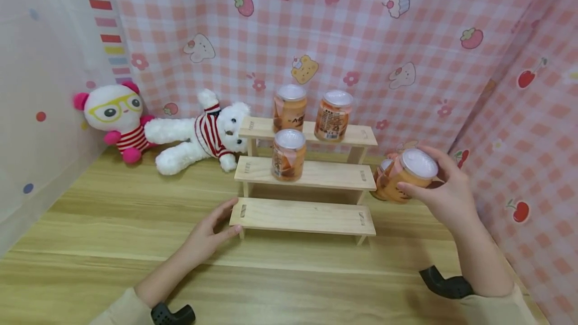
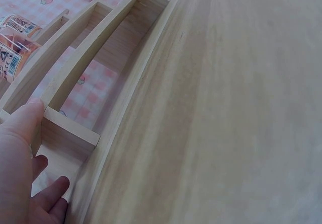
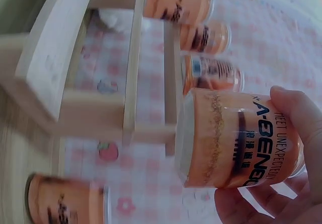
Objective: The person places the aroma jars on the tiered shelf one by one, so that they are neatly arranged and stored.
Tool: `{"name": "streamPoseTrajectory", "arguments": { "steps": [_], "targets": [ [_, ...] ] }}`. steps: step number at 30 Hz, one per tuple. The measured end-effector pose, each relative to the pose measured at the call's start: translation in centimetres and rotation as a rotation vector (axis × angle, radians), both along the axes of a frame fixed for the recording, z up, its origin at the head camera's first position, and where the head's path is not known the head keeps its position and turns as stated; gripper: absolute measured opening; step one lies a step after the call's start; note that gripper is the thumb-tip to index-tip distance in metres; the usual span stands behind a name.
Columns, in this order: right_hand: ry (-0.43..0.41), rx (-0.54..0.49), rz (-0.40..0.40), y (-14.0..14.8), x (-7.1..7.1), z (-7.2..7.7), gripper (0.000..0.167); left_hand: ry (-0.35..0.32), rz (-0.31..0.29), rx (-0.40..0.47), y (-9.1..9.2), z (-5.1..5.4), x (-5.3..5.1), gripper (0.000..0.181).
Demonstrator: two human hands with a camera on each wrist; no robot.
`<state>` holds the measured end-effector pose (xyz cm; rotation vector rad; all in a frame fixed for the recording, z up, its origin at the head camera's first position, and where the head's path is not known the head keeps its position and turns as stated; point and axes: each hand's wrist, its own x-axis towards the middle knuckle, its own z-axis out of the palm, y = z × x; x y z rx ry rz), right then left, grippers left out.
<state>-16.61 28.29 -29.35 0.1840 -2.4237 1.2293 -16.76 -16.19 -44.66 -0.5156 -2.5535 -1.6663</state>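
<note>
Held in my right hand (image 1: 451,192) is a can (image 1: 402,177) with an orange label and a silvery lid, tilted, right of a three-step wooden stand (image 1: 307,215). The right wrist view shows the thumb and fingers round this can (image 3: 241,141). My left hand (image 1: 209,234) holds the left end of the lowest step, thumb at its front edge. Similar cans stand on the stand: one (image 1: 289,157) on the middle step, and a left can (image 1: 290,112) and a right can (image 1: 333,117) on the top step.
Partly hidden behind the held can, another can (image 1: 381,187) stands on the wooden table (image 1: 289,285). A white plush toy (image 1: 207,134) lies left of the stand, beside a panda plush (image 1: 115,114). Pink checked cloth (image 1: 343,29) hangs at the back and right.
</note>
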Motion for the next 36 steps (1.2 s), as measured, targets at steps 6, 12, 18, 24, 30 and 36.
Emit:
{"name": "streamPoseTrajectory", "arguments": {
  "steps": [6, 12, 18, 24, 30, 36],
  "targets": [
    [0.006, -0.036, 0.064, -2.5, -0.4, 0.1, 0.073, 0.003, -0.007, 0.005, 0.0, 0.1, 0.0, 0.064],
    [0.008, -0.078, 0.149, -4.6, -1.5, -0.2, 0.073, -0.007, -0.005, 0.001, -0.1, 0.0, 0.0, 0.065],
    [-0.027, -0.087, 0.203, -6.3, -2.4, -0.2, 0.077, 0.000, -0.008, 0.003, 0.0, 0.0, -0.1, 0.064],
    [-0.025, -0.055, 0.227, -7.5, -3.5, -0.4, 0.079, -0.002, -0.009, 0.004, -0.1, 0.0, 0.0, 0.064],
    [-0.052, -0.014, 0.229, -8.2, -4.6, -0.6, 0.080, -0.002, -0.010, 0.001, -0.1, 0.1, -0.1, 0.065],
    [-0.072, -0.029, 0.255, -9.0, -5.6, -0.5, 0.079, -0.004, -0.004, 0.004, -0.1, 0.2, 0.1, 0.064]
  ]
}}
